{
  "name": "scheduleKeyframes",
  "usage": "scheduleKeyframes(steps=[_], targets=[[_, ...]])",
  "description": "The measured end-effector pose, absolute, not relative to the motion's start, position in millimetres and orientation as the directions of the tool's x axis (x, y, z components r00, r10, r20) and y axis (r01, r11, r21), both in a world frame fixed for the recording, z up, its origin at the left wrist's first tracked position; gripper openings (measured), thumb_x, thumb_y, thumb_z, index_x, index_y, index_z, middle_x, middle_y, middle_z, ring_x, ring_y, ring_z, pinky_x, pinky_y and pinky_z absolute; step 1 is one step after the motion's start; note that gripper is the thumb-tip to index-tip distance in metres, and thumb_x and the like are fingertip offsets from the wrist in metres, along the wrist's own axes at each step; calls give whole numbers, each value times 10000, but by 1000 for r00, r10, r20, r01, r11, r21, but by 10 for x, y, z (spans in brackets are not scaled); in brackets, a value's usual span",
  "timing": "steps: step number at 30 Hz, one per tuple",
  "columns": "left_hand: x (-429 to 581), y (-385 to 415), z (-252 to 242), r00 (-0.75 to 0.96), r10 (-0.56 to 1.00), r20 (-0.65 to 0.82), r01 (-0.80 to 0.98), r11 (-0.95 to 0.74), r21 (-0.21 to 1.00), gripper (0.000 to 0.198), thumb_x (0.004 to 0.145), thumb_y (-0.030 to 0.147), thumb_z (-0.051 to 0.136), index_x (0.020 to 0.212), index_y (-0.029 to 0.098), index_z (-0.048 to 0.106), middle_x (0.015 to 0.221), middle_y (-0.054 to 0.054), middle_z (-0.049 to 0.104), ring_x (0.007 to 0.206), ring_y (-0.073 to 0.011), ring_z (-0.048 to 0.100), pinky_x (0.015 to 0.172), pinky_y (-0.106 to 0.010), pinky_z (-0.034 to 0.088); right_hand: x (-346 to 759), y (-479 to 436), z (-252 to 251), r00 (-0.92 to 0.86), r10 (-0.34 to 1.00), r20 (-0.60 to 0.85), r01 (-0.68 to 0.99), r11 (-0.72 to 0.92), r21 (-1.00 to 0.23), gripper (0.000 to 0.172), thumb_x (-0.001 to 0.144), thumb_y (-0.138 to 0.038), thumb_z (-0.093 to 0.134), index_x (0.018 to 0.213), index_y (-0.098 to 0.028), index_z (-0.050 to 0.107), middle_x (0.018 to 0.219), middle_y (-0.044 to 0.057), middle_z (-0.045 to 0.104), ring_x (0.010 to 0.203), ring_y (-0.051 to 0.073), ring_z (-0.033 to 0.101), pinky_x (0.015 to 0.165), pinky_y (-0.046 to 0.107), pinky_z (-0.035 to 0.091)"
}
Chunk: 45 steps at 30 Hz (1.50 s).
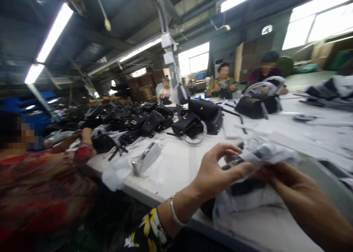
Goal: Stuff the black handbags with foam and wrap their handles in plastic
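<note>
My left hand (217,174) pinches a crumpled piece of white wrapping paper (264,152) between thumb and fingers, above the front edge of the white table (176,167). My right hand (278,173) comes in from the right and grips the same paper; its fingertips are hidden under it. Something dark shows inside the paper and a dark bag (242,187) lies below my hands, partly covered by pale cloth (256,204). The picture is blurred by motion.
A tape dispenser (146,158) lies left of my hands. Several black handbags (143,121) are piled across the table's far left and middle. A person in a red patterned sleeve (41,193) works at the left; other people sit at the far side.
</note>
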State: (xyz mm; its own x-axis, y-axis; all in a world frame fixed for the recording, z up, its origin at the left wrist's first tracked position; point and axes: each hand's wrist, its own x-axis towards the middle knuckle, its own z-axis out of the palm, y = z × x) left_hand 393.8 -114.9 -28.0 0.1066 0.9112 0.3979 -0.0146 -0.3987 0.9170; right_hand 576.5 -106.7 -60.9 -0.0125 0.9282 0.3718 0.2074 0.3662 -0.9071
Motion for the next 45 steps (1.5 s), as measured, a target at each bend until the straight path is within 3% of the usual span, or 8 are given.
scheduleKeyframes(steps=[4, 10, 16, 23, 26, 32, 41, 45], targets=[[3936, -1086, -350, 127, 928, 349, -46, -346, 937, 308, 787, 326, 761, 1034, 215, 613, 962, -34, 671, 935, -183, 636, 806, -279, 487, 5598, -1088, -582, -98, 935, 340, 15, 343, -939, 320, 870, -494, 627, 1057, -237, 659, 1017, 78, 720, 923, 257, 679, 875, 393, 561], [3929, -1077, -336, 144, 943, 301, -71, -293, 953, 341, 809, 352, 750, 1064, 221, 566, 972, -30, 690, 932, -177, 646, 832, -282, 476, 5511, -1102, -646, -11, 902, 431, 34, 431, -902, 142, 946, -354, 556, 932, -220, 601, 894, 43, 680, 885, 211, 644, 946, 391, 508], [3958, -1121, -319, 176, 940, 293, -28, -292, 956, 341, 822, 365, 738, 1070, 222, 551, 973, -29, 677, 953, -176, 634, 844, -280, 464, 5445, -1077, -605, 50, 891, 452, -189, 453, -872, 267, 870, -273, 649, 1118, -241, 557, 1150, 71, 681, 1061, 239, 652, 925, 362, 527], [3975, -1176, -209, 161, 938, 307, 82, -323, 943, 341, 824, 397, 712, 1055, 219, 536, 957, -40, 680, 928, -202, 651, 784, -285, 480, 5442, -1007, -620, 124, 904, 408, -56, 417, -907, 197, 821, -245, 664, 996, -234, 573, 884, 33, 710, 747, 203, 684, 696, 325, 559], [3948, -1173, -202, 198, 930, 311, 127, -339, 932, 355, 841, 414, 691, 1085, 222, 519, 963, -46, 690, 917, -207, 661, 766, -290, 490, 5482, -1062, -547, 117, 912, 393, -81, 403, -912, 221, 793, -224, 679, 1000, -227, 601, 946, 46, 725, 853, 221, 698, 786, 341, 555], [3966, -1182, -218, 111, 928, 356, 165, -370, 914, 369, 835, 434, 693, 1094, 231, 527, 943, -20, 682, 873, -189, 666, 763, -276, 501, 5473, -1265, -368, -91, 948, 304, -493, 222, -841, 286, 858, -343, 690, 1093, -212, 592, 1070, 51, 717, 1085, 219, 658, 996, 359, 480], [3921, -1297, -485, -14, 899, 437, 225, -423, 878, 489, 924, 503, 528, 1355, 272, 518, 1422, -74, 525, 1335, -280, 472, 1082, -404, 411, 5412, -914, -381, 63, 959, 278, -513, 270, -815, 429, 718, -366, 821, 1047, -216, 590, 952, 25, 691, 957, 220, 669, 890, 365, 526], [3874, -1330, -842, -82, 944, 319, 290, -284, 914, 663, 816, 555, 663, 1396, 300, 468, 1369, -84, 585, 1257, -326, 551, 1058, -482, 429, 5330, -728, -253, 3, 968, 252, -545, 213, -811, 467, 654, -382, 856, 996, -203, 595, 896, 15, 688, 902, 210, 673, 844, 342, 535]])
